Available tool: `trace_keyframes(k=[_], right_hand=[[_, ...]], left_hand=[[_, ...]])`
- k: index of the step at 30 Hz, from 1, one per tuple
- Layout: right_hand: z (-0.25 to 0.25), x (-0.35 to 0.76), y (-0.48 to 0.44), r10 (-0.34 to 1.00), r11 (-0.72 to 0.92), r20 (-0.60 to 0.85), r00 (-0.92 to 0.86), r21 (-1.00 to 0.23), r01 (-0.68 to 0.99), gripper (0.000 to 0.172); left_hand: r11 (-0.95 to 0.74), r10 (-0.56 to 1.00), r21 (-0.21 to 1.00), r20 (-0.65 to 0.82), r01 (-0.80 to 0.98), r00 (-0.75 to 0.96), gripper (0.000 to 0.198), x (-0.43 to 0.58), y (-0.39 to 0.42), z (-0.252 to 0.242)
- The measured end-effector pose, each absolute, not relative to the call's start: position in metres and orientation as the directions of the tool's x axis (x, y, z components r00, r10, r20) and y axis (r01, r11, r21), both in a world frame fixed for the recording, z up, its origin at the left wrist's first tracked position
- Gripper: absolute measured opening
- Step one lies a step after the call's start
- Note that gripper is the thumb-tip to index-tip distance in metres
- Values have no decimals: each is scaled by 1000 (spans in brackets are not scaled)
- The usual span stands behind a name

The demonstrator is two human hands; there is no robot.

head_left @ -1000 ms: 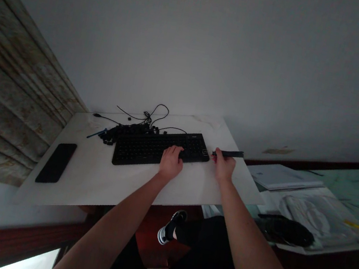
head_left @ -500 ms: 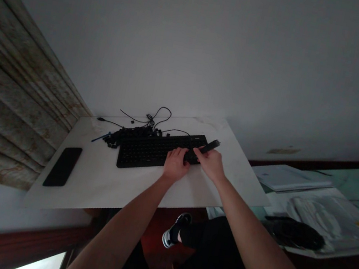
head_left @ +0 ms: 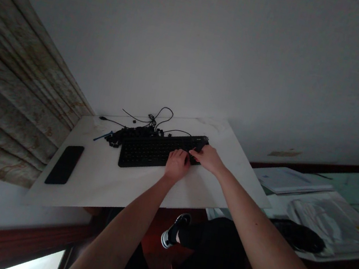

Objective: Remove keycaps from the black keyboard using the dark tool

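Note:
A black keyboard lies on the white table, slightly slanted. My left hand rests on its lower right part, palm at the near edge and fingers lying over the keys. Just to the right, my right hand is closed around a slim black brush, held over the keyboard's right end. Its far end reaches toward the keyboard's upper right corner. Dark on dark, much of the brush is hard to make out, and my fingers hide part of it.
Behind the keyboard lie tangled black cables and a blue-handled tool. A dark phone is on the table at the left. White papers and a black oval object sit on a lower surface at right.
My right hand has shifted slightly left, and the brush has swung from pointing up to the right to lying closer over the keyboard. My left hand stays on the keys.

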State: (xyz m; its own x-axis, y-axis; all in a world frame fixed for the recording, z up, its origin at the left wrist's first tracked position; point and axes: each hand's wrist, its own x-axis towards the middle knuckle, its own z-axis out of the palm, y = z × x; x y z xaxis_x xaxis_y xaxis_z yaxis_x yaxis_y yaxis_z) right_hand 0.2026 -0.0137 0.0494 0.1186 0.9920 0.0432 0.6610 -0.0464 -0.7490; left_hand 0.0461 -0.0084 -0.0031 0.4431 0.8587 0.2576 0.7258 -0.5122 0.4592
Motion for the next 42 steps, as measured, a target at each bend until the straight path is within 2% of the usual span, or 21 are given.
trace_keyframes(k=[4,7,9,14,19,23,28,30,33,35,38,40,42], right_hand=[[50,199,-15,995,-55,17,101,-739,671,10],[48,195,-17,992,23,101,71,-719,694,8],[45,195,-19,989,59,137,63,-734,676,8],[41,197,-19,989,35,118,92,-779,626,11],[43,191,-24,980,98,189,56,-711,697,11],[61,186,-25,970,114,233,67,-682,722,13],[106,187,-6,970,165,242,10,-691,703,14],[113,192,1,970,135,231,79,-775,618,16],[96,209,0,927,64,171,334,-949,309,26],[69,223,-8,862,43,105,497,-990,134,31],[25,241,-24,709,20,-3,706,-999,-24,35],[2,248,-32,611,46,-24,791,-997,-66,37],[-12,252,-37,576,44,22,817,-999,-5,37]], left_hand=[[-520,854,467,278,715,440,12,47,-7,-6],[-526,850,471,288,708,440,12,47,-8,-8],[-528,849,470,293,707,440,12,47,-8,-8],[-537,843,458,298,708,447,16,47,-9,-5],[-545,838,424,255,723,482,19,47,-7,-5],[-547,837,409,245,731,489,23,48,-6,-6],[-565,825,419,250,711,507,17,48,-7,-5],[-547,837,453,267,704,478,19,47,-8,-4],[-522,853,509,307,685,422,22,46,-10,-3],[-517,856,522,328,678,400,22,45,-10,-3],[-518,855,512,336,685,395,24,45,-9,-4],[-516,856,511,333,687,396,25,46,-9,-4],[-512,858,522,334,682,389,26,47,-10,-3]])
